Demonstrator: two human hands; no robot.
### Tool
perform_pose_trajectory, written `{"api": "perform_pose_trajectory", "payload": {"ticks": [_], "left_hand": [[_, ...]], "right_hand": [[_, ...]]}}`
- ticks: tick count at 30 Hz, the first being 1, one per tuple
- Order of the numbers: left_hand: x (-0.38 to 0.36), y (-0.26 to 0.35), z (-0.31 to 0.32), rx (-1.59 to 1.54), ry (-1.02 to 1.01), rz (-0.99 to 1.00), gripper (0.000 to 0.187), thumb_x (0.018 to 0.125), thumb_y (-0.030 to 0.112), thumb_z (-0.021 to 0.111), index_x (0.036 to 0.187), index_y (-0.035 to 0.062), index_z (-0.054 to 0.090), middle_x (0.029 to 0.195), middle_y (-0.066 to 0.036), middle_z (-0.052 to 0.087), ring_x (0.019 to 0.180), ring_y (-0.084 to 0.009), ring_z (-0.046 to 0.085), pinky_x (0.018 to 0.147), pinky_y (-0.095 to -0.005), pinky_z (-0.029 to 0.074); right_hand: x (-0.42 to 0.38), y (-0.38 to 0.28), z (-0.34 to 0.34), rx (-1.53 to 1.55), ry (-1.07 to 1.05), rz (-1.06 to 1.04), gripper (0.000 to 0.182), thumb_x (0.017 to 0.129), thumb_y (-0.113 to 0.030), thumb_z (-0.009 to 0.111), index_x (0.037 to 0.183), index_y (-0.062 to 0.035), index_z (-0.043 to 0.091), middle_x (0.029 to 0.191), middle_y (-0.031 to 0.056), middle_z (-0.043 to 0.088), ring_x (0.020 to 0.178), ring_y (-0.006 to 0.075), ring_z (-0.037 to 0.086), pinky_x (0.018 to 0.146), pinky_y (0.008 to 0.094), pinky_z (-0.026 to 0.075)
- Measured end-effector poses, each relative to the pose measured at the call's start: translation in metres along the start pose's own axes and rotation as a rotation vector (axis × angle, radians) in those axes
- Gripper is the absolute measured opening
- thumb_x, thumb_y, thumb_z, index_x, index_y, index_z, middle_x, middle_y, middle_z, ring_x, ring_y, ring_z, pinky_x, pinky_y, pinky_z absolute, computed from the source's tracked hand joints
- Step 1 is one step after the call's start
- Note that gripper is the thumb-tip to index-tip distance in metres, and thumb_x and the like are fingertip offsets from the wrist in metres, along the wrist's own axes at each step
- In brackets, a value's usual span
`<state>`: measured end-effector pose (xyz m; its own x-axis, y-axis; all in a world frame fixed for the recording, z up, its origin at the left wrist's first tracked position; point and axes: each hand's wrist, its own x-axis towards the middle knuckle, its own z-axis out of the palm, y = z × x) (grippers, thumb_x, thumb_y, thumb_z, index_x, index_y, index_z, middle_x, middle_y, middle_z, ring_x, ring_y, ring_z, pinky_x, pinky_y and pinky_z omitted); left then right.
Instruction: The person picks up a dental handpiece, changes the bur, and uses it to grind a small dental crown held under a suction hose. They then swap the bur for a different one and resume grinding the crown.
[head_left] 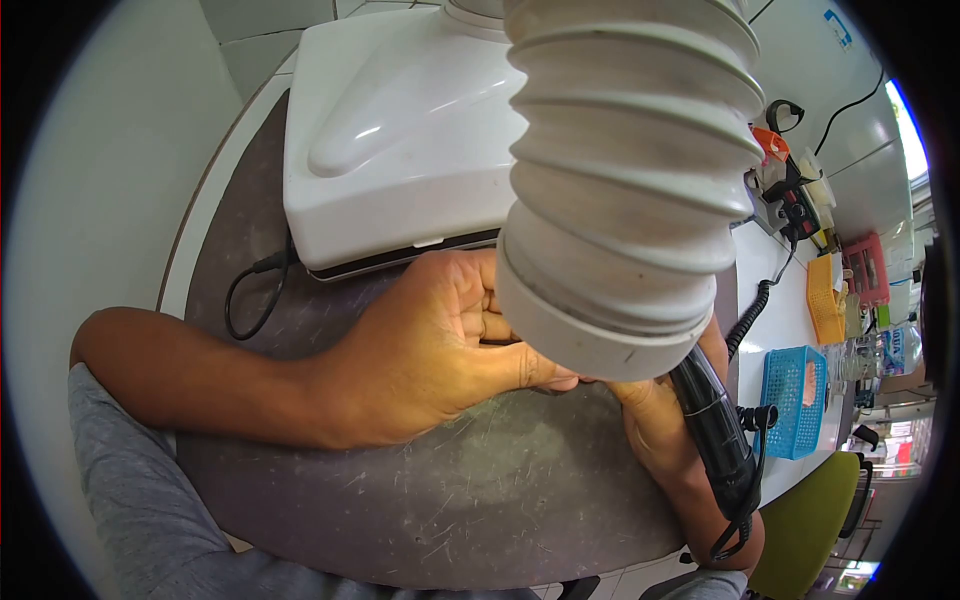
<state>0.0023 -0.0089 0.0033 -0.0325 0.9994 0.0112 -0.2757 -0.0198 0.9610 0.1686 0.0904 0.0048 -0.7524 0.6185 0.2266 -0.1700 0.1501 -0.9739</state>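
My right hand (650, 425) is closed around a black corded rotary handpiece (712, 430), which slants across the palm with its cord end towards me. The handpiece's front end is hidden behind a white ribbed hose (630, 170). Beside it, my left hand (430, 345) has its fingers curled and its thumb stretched towards the right hand's thumb. Whatever the left fingers hold, if anything, is covered by the hose mouth. Both hands are close together just above the scratched grey-brown tabletop (470, 530).
Behind my hands stands a white machine housing (400, 130) with a black cable (240, 300) at its left. To the right are a blue basket (792, 400), a yellow basket (826, 300), a coiled cord (748, 318) and a green chair (810, 530). A wall borders the left side.
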Motion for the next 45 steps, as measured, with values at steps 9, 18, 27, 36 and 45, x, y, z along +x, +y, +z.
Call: {"api": "perform_pose_trajectory", "payload": {"ticks": [9,18,27,36,45], "left_hand": [[0.001,0.001,-0.001,-0.082,-0.030,0.019,0.029,0.081,-0.002,0.063,0.108,-0.0033,0.052,0.106,-0.011,0.061,0.100,-0.0168,0.059,0.088,-0.0293,0.051],[-0.005,-0.004,-0.003,-0.185,-0.007,0.142,0.029,0.085,0.001,0.059,0.113,-0.0024,0.052,0.107,-0.009,0.061,0.099,-0.0142,0.058,0.086,-0.0272,0.052],[-0.005,-0.004,-0.002,-0.371,-0.026,0.155,0.022,0.090,0.005,0.053,0.111,-0.0043,0.053,0.107,-0.011,0.061,0.098,-0.0153,0.060,0.082,-0.0236,0.055],[-0.006,0.005,0.001,-0.228,0.039,0.023,0.020,0.092,0.004,0.047,0.109,-0.0064,0.052,0.106,-0.014,0.060,0.094,-0.0177,0.062,0.081,-0.0238,0.056],[0.002,-0.004,-0.005,-0.323,-0.042,-0.048,0.020,0.092,0.007,0.050,0.107,-0.0064,0.053,0.105,-0.013,0.060,0.091,-0.0165,0.062,0.080,-0.0235,0.056]], "right_hand": [[-0.002,0.000,0.000,-0.005,0.055,-0.060,0.023,0.088,-0.009,0.058,0.105,0.0037,0.049,0.088,0.0125,0.058,0.079,0.0147,0.060,0.072,0.0269,0.051],[-0.002,-0.010,-0.020,-0.559,0.000,-0.415,0.033,0.085,-0.025,0.059,0.102,0.0039,0.059,0.083,0.0135,0.057,0.078,0.0205,0.058,0.071,0.0273,0.046],[-0.006,-0.004,-0.009,-0.329,-0.046,-0.461,0.031,0.078,-0.011,0.068,0.094,0.0041,0.047,0.083,0.0177,0.060,0.078,0.0251,0.064,0.069,0.0293,0.050],[-0.001,-0.005,-0.009,-0.329,-0.109,-0.505,0.030,0.079,-0.008,0.067,0.096,0.0063,0.046,0.083,0.0208,0.059,0.074,0.0231,0.065,0.064,0.0278,0.052],[0.000,-0.003,-0.008,-0.275,-0.125,-0.508,0.029,0.080,-0.008,0.066,0.096,0.0069,0.046,0.082,0.0186,0.058,0.074,0.0267,0.066,0.064,0.0291,0.053]]}}
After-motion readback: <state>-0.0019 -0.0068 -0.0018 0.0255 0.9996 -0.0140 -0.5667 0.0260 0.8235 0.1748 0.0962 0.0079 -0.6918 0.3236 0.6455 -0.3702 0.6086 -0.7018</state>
